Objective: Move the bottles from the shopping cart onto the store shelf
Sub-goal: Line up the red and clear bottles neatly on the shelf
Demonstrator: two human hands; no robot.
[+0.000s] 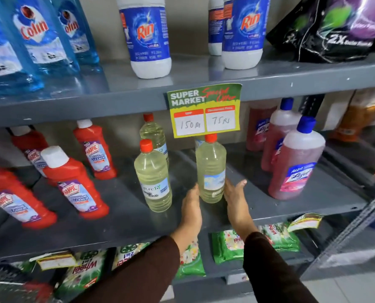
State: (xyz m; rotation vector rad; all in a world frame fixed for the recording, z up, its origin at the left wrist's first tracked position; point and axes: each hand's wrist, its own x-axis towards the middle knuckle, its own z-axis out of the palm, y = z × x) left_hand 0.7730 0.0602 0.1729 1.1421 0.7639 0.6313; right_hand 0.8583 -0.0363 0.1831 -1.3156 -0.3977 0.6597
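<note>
A clear bottle of pale yellow liquid with a red cap (210, 169) stands upright on the grey middle shelf (121, 217), just under the price tag. My left hand (191, 206) lies flat against its lower left side. My right hand (237, 200) flanks its lower right side with straight, spread fingers. Neither hand wraps around it. Two matching bottles stand to the left, one in front (152, 178) and one behind (153, 132). The shopping cart is out of view.
Red Harpic bottles (72, 182) fill the shelf's left, pink Lizol bottles (296, 162) its right. A green and yellow price tag (205, 110) hangs from the upper shelf, which carries blue Colin and white Rin bottles (147, 36). Green detergent packs (228, 246) lie below.
</note>
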